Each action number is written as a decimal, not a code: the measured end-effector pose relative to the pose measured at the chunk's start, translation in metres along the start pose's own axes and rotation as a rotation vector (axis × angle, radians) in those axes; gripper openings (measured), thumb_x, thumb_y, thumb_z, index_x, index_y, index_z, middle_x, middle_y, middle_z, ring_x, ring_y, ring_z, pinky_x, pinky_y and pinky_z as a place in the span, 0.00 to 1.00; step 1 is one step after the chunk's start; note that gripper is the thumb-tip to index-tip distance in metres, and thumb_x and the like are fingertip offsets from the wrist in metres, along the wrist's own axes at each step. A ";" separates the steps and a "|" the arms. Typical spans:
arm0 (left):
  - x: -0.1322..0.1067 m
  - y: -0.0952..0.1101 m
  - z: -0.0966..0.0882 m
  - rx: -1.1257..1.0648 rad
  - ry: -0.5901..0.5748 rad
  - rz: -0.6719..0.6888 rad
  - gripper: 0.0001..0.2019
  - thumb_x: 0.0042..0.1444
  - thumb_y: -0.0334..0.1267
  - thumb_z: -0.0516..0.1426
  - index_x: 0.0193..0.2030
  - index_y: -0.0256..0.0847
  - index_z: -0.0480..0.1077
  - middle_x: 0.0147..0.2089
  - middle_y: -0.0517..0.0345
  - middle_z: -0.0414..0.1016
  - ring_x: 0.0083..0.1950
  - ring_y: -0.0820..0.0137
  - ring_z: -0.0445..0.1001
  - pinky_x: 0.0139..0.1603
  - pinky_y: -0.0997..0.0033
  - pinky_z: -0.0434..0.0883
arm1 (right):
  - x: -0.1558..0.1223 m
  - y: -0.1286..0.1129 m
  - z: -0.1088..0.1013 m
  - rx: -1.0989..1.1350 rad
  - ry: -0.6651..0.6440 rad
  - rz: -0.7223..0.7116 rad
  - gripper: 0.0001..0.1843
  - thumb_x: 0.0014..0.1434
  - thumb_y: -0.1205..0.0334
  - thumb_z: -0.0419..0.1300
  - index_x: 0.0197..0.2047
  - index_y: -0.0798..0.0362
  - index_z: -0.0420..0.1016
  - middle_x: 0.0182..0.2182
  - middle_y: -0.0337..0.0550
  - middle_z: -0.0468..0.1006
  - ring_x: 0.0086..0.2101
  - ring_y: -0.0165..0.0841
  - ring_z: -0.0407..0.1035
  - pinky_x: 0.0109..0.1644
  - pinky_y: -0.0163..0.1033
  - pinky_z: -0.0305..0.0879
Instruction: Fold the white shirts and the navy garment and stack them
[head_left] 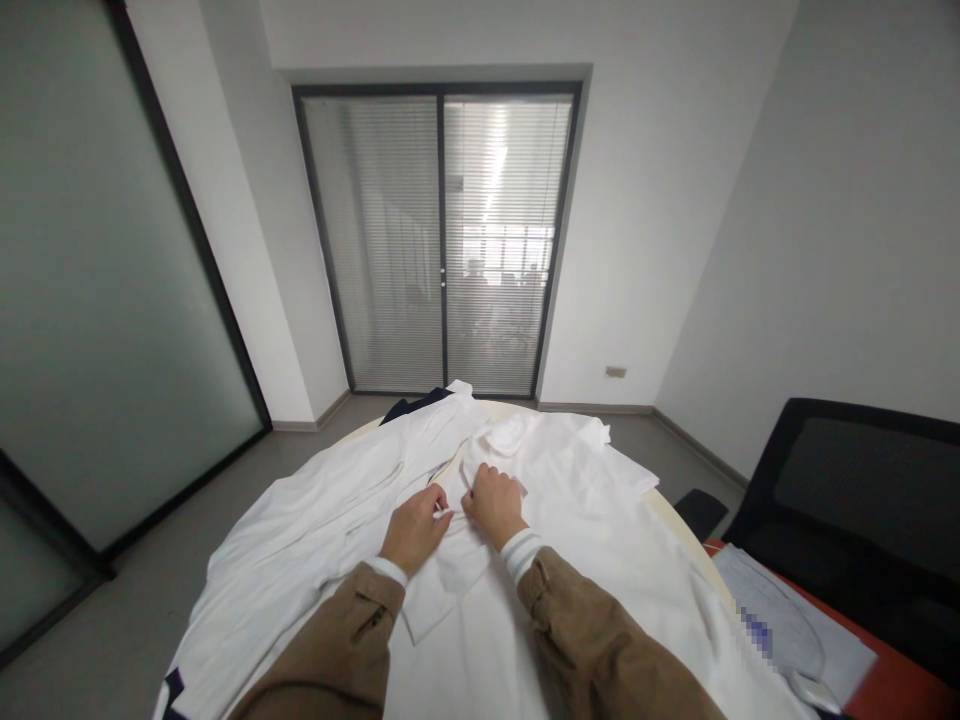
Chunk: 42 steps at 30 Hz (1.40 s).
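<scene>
My left hand pinched what looked like a small white tab, and my right hand pressed its fingers together on a white shirt spread atop the round table: light, soft cotton, best taken at a doubled edge.
</scene>
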<state>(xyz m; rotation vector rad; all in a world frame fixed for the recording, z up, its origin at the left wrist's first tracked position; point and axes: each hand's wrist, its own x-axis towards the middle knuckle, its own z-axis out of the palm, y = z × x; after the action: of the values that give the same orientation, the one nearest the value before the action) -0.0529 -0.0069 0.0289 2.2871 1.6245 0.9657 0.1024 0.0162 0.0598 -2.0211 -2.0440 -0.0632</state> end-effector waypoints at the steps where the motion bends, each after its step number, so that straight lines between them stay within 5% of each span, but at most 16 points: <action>1: 0.000 0.000 0.000 0.005 0.008 0.001 0.04 0.55 0.34 0.58 0.35 0.44 0.66 0.34 0.61 0.74 0.35 0.69 0.72 0.36 0.71 0.63 | 0.002 0.002 -0.001 0.018 -0.014 0.013 0.14 0.59 0.60 0.57 0.46 0.58 0.70 0.41 0.60 0.77 0.43 0.48 0.73 0.44 0.48 0.65; 5: 0.000 -0.005 0.002 -0.040 0.124 0.017 0.02 0.60 0.37 0.55 0.39 0.45 0.66 0.37 0.59 0.74 0.37 0.67 0.72 0.39 0.70 0.66 | 0.020 0.018 -0.007 0.288 0.001 0.116 0.11 0.61 0.59 0.52 0.41 0.54 0.72 0.38 0.55 0.79 0.41 0.44 0.74 0.44 0.45 0.65; 10: 0.008 -0.015 -0.001 -0.248 0.362 -0.067 0.06 0.62 0.41 0.52 0.40 0.43 0.67 0.39 0.55 0.73 0.41 0.65 0.74 0.46 0.66 0.70 | 0.054 0.032 -0.012 1.119 0.117 0.132 0.14 0.63 0.56 0.43 0.41 0.53 0.66 0.39 0.49 0.79 0.40 0.36 0.74 0.44 0.38 0.68; 13: 0.013 -0.022 -0.004 -0.345 0.453 -0.162 0.09 0.61 0.44 0.53 0.40 0.42 0.67 0.39 0.54 0.74 0.43 0.64 0.74 0.49 0.63 0.71 | 0.063 0.028 -0.013 1.282 0.122 0.098 0.20 0.65 0.52 0.36 0.45 0.52 0.63 0.47 0.50 0.77 0.44 0.33 0.73 0.45 0.36 0.68; 16: 0.015 -0.029 -0.004 -0.382 0.464 -0.183 0.11 0.61 0.45 0.53 0.42 0.41 0.69 0.42 0.51 0.76 0.44 0.63 0.74 0.51 0.61 0.71 | 0.060 0.022 -0.010 1.418 0.020 0.052 0.23 0.65 0.45 0.40 0.51 0.51 0.61 0.50 0.49 0.76 0.47 0.33 0.73 0.49 0.38 0.67; 18: 0.016 -0.035 -0.002 -0.414 0.470 -0.209 0.13 0.59 0.47 0.54 0.42 0.40 0.70 0.43 0.50 0.77 0.45 0.62 0.74 0.52 0.60 0.71 | 0.052 0.021 -0.006 1.315 -0.048 -0.005 0.28 0.62 0.42 0.48 0.58 0.51 0.58 0.51 0.49 0.76 0.50 0.36 0.72 0.52 0.41 0.65; 22: 0.019 -0.046 0.001 -0.502 0.480 -0.304 0.16 0.54 0.50 0.57 0.40 0.39 0.72 0.41 0.48 0.78 0.44 0.60 0.76 0.50 0.59 0.72 | 0.030 0.026 0.002 0.711 -0.084 -0.219 0.46 0.48 0.49 0.69 0.65 0.47 0.54 0.52 0.48 0.76 0.51 0.41 0.70 0.56 0.46 0.60; 25: 0.021 -0.051 0.000 -0.521 0.460 -0.339 0.18 0.51 0.52 0.59 0.37 0.38 0.73 0.37 0.49 0.79 0.40 0.60 0.77 0.47 0.59 0.73 | 0.022 0.031 0.005 0.392 -0.071 -0.249 0.22 0.60 0.57 0.60 0.57 0.49 0.65 0.43 0.45 0.80 0.46 0.38 0.73 0.59 0.47 0.54; 27: 0.021 -0.053 0.000 -0.535 0.438 -0.355 0.18 0.50 0.52 0.59 0.37 0.38 0.74 0.35 0.50 0.80 0.39 0.61 0.78 0.46 0.60 0.74 | 0.023 0.033 0.005 0.367 -0.042 -0.232 0.12 0.67 0.60 0.50 0.47 0.52 0.71 0.36 0.45 0.80 0.42 0.36 0.73 0.57 0.44 0.56; 33: 0.021 -0.059 0.000 -0.562 0.430 -0.441 0.15 0.50 0.48 0.58 0.36 0.37 0.73 0.36 0.47 0.81 0.40 0.59 0.79 0.46 0.59 0.74 | 0.041 0.051 -0.002 0.822 -0.035 -0.101 0.28 0.68 0.47 0.40 0.30 0.55 0.72 0.31 0.45 0.78 0.36 0.37 0.72 0.39 0.37 0.63; 38: 0.021 -0.063 0.000 -0.570 0.408 -0.492 0.13 0.50 0.46 0.57 0.38 0.39 0.70 0.33 0.50 0.80 0.37 0.60 0.79 0.42 0.61 0.74 | 0.030 0.069 -0.014 0.618 -0.030 0.042 0.28 0.60 0.40 0.55 0.53 0.55 0.70 0.41 0.48 0.78 0.41 0.41 0.72 0.45 0.42 0.64; 42: 0.019 -0.069 -0.004 -0.544 0.357 -0.513 0.13 0.45 0.43 0.60 0.37 0.41 0.66 0.27 0.57 0.77 0.32 0.61 0.78 0.39 0.62 0.72 | -0.002 0.069 -0.037 0.441 0.094 -0.259 0.38 0.53 0.47 0.65 0.63 0.50 0.61 0.58 0.53 0.69 0.57 0.45 0.62 0.60 0.47 0.56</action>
<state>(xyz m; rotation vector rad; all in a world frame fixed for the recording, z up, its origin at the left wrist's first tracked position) -0.1052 0.0363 0.0058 1.3150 1.6722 1.4896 0.1761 0.0077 0.0846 -1.4601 -2.0300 0.2196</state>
